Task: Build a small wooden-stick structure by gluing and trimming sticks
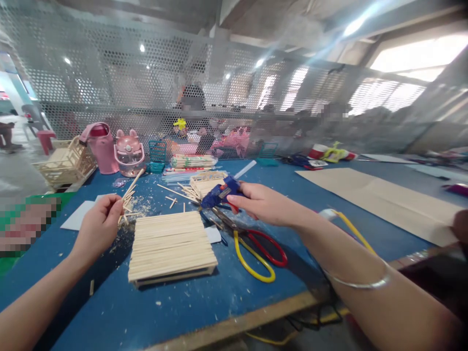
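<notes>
Head view: tabletop [109,314] ends in front at a worn wood edge [237,322]; a blue strip w/ sm. crumbs runs btwn that edge & the stick panel [171,243]. Rm just R of panel is taken up by scissors [234,226], red & yellow handles toward the wearer. Mesh screen [117,87] bounds the far side, pink bottle [104,156] nr its L end. Brown sheet [373,197] lies well R, past the R forearm.

L hand [104,219]: thumb & fingers pinched tight on a thin wood stick [136,180], tip up & away, beside loose sticks. R hand [261,200]: wrapped round a blue glue gun [219,192], nozzle nr panel's far R corner; can't tell if touching.

Panel: flat on table ctr-L, btwn hands; pale, squarish, sticks side by side running L–R, ends a bit uneven, narrow gap under nr side.
</notes>
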Tool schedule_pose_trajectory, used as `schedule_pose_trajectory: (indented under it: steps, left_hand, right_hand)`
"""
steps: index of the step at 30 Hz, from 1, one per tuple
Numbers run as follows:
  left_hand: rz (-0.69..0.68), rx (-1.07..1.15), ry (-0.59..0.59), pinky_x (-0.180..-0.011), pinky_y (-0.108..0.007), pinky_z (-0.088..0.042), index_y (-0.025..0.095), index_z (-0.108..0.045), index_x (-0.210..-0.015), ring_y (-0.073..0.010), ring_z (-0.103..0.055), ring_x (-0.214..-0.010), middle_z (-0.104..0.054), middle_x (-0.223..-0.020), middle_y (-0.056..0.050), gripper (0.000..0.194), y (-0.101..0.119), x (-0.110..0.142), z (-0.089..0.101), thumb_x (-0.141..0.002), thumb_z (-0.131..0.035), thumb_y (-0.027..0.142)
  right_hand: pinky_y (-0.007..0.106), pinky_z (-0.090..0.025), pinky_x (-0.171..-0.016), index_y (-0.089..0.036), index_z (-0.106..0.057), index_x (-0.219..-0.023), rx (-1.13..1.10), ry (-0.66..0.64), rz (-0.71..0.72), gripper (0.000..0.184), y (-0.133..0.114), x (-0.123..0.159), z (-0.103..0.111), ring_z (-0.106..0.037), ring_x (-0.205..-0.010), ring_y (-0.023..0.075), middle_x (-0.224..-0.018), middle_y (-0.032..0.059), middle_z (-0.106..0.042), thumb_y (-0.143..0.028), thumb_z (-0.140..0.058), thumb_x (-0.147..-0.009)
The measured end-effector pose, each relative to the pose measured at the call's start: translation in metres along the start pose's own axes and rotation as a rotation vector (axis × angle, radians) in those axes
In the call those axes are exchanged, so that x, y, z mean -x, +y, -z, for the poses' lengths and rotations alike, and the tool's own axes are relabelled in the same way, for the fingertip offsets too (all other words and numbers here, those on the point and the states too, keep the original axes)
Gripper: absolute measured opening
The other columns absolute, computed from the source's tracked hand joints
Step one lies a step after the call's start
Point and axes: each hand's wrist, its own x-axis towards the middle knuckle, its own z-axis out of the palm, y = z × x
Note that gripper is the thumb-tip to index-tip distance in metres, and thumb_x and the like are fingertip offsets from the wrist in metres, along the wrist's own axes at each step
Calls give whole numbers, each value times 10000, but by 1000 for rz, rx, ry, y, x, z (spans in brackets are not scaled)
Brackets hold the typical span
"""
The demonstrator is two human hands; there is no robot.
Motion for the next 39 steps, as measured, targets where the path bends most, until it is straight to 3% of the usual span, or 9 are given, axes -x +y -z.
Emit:
schedule_pose_trajectory:
  steps: [11, 18, 24, 32, 39]
  left_hand:
    - [-6, 5, -42, -515, -244, -372, 205, -510, -783, -144, -482, -551, -539, -618, 16, 243, 2, 3, -1, -781, -400, 422]
    - [-21, 1, -48, -533, -245, -370, 205, -504, -772, -143, -478, -564, -525, -625, 19, 235, 2, 4, -1, -788, -397, 413]
    - [-21, 2, -56, -524, -245, -364, 201, -502, -770, -142, -469, -556, -509, -611, 21, 223, 3, 4, 0, -792, -398, 397]
    - [-7, 33, -44, -553, -258, -362, 206, -499, -772, -150, -483, -588, -525, -642, 16, 215, -3, 2, -3, -804, -404, 396]
    - [30, 71, 54, -559, -256, -355, 209, -505, -816, -150, -482, -601, -540, -683, 15, 149, -7, -1, -4, -814, -405, 320]
  right_hand:
    - [239, -409, -608, -176, -626, -854, 24, 52, 47, 232, -1, -2, -3, -573, -678, 171, -639, 18, -603, -336, -461, -817]
    - [236, -393, -583, -165, -613, -920, 66, 26, 36, 266, -3, -4, -3, -551, -623, 155, -608, 6, -575, -349, -444, -828]
    - [231, -373, -545, -176, -594, -817, 31, 30, 35, 227, -2, -3, -4, -525, -577, 140, -573, -4, -545, -347, -445, -822]
    - [220, -317, -446, -174, -507, -711, -52, 0, -108, 276, -6, -2, 6, -418, -424, 93, -459, -42, -442, -394, -406, -844]
    - [227, -309, -434, -158, -523, -771, -223, -27, -57, 272, -22, -22, -14, -411, -412, 92, -451, -29, -476, -403, -431, -846]
